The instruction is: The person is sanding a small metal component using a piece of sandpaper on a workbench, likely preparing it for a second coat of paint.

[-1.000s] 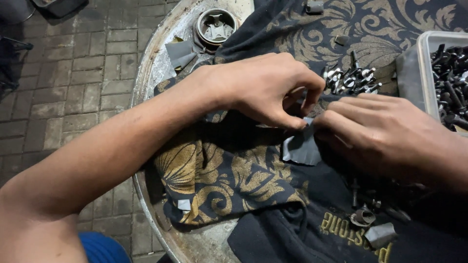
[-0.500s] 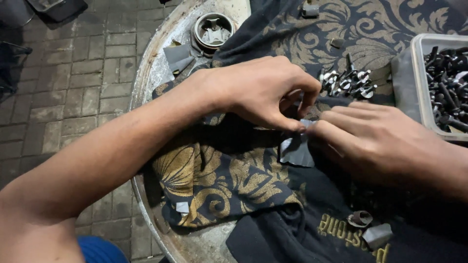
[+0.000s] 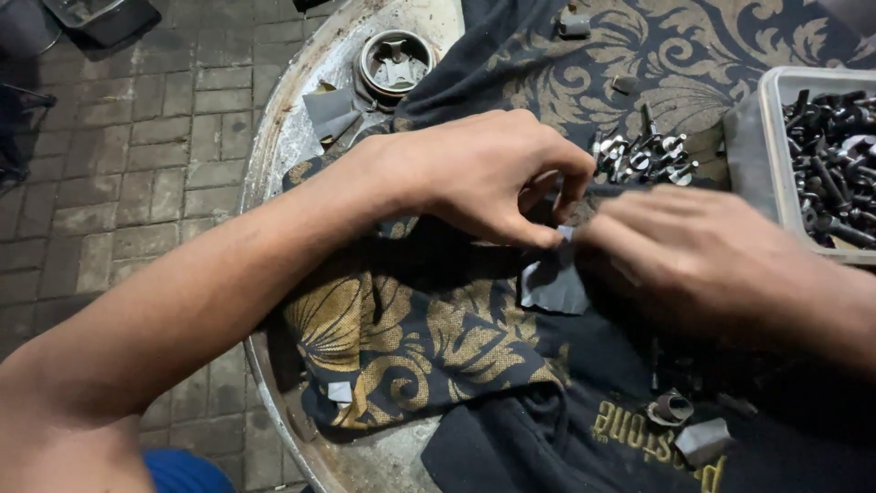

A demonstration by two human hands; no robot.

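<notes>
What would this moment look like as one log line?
left hand: pinching grey sheet | right hand: on same sheet, blurred | beside: metal parts pile, plastic tray | under: patterned cloth

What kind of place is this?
Probably a small outdoor or street-side workshop. A round metal table stands on brick paving, a plastic tub holds dark bolts, and loose metal parts lie on a patterned cloth.

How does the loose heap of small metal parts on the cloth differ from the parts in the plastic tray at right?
The heap of metal parts is bright and silvery; the parts in the plastic tray look mostly dark. The heap lies bare on the patterned cloth, just beyond the left hand; the tray's parts sit walled in, partly out of frame. The heap is smaller. Both are small jumbled hardware.
</notes>
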